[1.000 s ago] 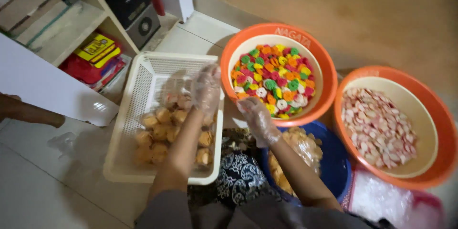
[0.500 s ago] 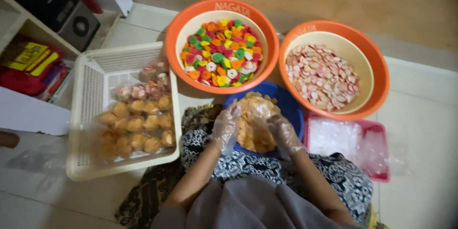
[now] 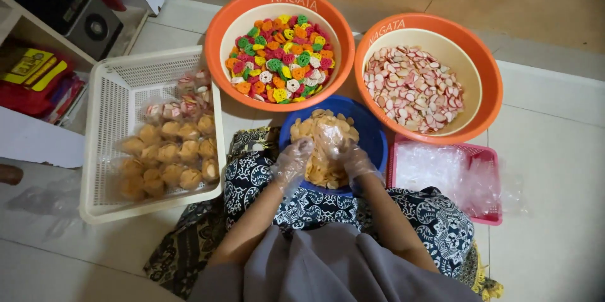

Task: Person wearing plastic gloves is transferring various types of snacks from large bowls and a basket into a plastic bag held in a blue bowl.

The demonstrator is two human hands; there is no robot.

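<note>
Both my hands wear clear plastic gloves and work over a blue bowl (image 3: 372, 135) of pale yellow crackers (image 3: 322, 170) in my lap. My left hand (image 3: 292, 161) and my right hand (image 3: 357, 162) together hold a small clear plastic bag (image 3: 331, 135) partly filled with those crackers, just above the bowl. A white plastic basket (image 3: 107, 97) to the left holds several filled, tied bags of crackers (image 3: 170, 154).
An orange bowl (image 3: 222, 31) of multicoloured crackers stands ahead, and a second orange bowl (image 3: 488, 81) of pink-and-white crackers to its right. A pink tray (image 3: 488, 151) of empty clear bags lies at right. A shelf (image 3: 38, 31) with a speaker stands far left.
My left hand left the white basket and joined my right hand over the blue bowl. Both hands now hold a bag with crackers in it.
</note>
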